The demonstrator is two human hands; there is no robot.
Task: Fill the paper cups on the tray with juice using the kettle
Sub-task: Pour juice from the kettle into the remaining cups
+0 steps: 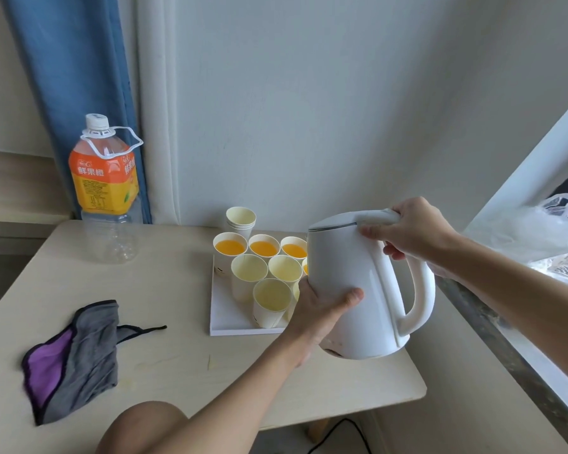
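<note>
A white kettle (348, 283) hangs above the right side of the white tray (225, 317), lid closed, hiding part of the tray. My right hand (413, 231) grips the top of its handle. My left hand (322, 306) cups the kettle's lower body, thumb on the front. Three paper cups in the back row (263, 248) hold orange juice, and a sliver of juice shows in one more at the kettle's edge. Three nearer cups (272, 294) look empty.
A stack of spare paper cups (240, 218) stands behind the tray. A nearly empty juice bottle (104, 188) stands at the back left by a blue curtain. A grey and purple cloth (69, 358) lies front left. A plastic bag (538, 231) sits on the ledge right.
</note>
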